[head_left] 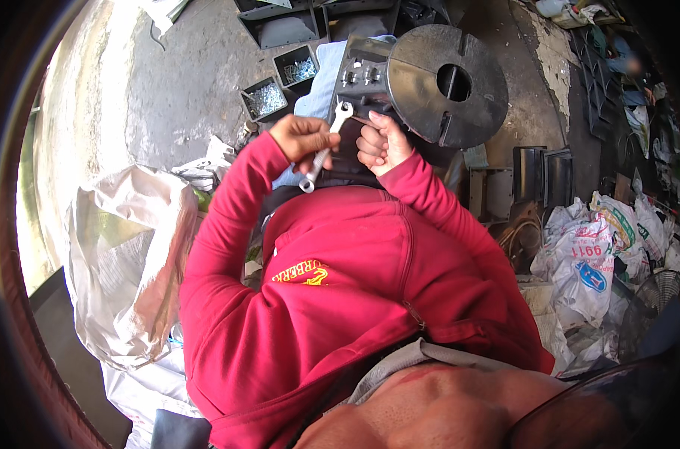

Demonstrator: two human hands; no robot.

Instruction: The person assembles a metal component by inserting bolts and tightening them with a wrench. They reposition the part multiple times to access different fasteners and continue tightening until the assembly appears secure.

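Observation:
My left hand (304, 141) is closed around the middle of a silver combination wrench (339, 122). The wrench's open jaw points up and away from me, and its ring end shows below the fingers. Close beside it, my right hand (385, 144) is curled with the thumb up. A thin, dark reddish sliver shows at its fingers, too small to name. Just beyond both hands lies a black plate-like part (362, 69) with small metal bolts on it. A large black slotted disc (422, 63) with a round central hole adjoins this part on the right.
Two small black bins of metal fasteners (266, 100) (301, 69) stand beyond my left hand. Larger dark trays (284, 28) sit at the back. A white woven sack (130, 254) stands at left; plastic bags (579, 262) and a fan guard (658, 288) are at right.

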